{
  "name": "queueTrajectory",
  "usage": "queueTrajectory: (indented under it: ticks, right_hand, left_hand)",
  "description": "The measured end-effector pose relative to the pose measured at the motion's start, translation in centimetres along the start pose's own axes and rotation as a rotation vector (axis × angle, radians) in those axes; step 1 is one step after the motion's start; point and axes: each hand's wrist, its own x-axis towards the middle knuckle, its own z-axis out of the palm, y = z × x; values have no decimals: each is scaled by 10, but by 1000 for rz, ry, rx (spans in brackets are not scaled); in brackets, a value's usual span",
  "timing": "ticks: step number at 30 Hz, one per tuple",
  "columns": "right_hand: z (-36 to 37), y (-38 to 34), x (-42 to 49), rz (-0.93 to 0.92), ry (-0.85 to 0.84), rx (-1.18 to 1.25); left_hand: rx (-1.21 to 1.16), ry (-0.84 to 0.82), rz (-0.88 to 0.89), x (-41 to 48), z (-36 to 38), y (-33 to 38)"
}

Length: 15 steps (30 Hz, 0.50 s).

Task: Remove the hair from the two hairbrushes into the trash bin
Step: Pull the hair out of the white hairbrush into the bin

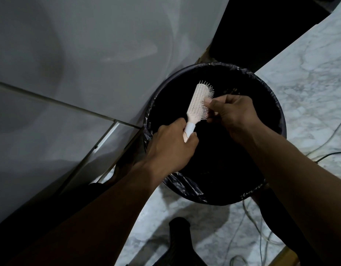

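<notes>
A pale pink hairbrush (198, 100) with white bristles is held over the round black trash bin (279, 120), which is lined with a dark bag. My left hand (171, 146) grips the brush's white handle from below. My right hand (231, 112) has its thumb and fingers pinched at the bristles on the brush's right side. Any hair between those fingers is too dark and small to make out. Only one hairbrush is in view.
A grey wall panel (79, 64) fills the left, touching the bin's left rim. The marble floor (309, 77) runs along the right, with thin cables (325, 148) lying on it. A dark object (180, 239) stands on the floor in front of the bin.
</notes>
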Motion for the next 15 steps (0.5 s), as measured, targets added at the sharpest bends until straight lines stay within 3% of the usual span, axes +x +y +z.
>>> queueTrajectory:
  ticks: [6,15]
  right_hand:
    - [1,-1,-2,-17,10,-42]
    - [-10,-11,4,133,165,72]
  left_hand:
    - [12,9,-10,0,-2,1]
    - [-26,20,-59,1,-1,2]
